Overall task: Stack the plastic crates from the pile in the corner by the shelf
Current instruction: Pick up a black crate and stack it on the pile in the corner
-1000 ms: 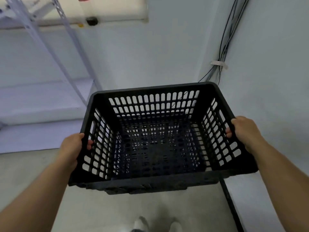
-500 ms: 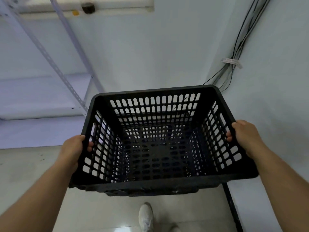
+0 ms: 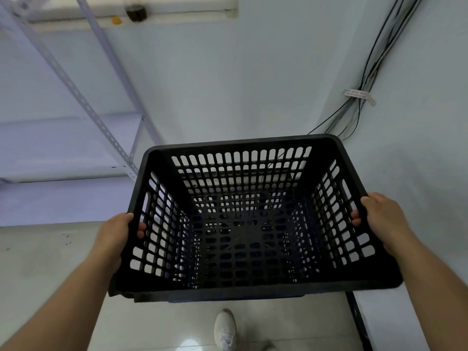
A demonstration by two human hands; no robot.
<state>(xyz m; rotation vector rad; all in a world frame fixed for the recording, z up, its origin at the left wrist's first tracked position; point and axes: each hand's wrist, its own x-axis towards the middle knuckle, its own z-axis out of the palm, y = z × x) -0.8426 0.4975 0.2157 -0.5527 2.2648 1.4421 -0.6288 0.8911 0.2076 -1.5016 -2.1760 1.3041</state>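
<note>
Fingers (image 3: pixel 140 230): curled through the side slots, my left hand (image 3: pixel 114 234) and right hand (image 3: pixel 385 219) both gripping the crate (image 3: pixel 243 143).
Crate: held up over the floor (image 3: pixel 50 262), near the shelf (image 3: pixel 63 145).
Handling: seems light, stiff, empty; the side rims suit my grip.

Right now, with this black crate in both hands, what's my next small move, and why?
Your left hand and right hand grip the black crate by its side walls, off the floor, and the corner between shelf and cables lies ahead. So probably: one short, level step toward that corner.
</note>
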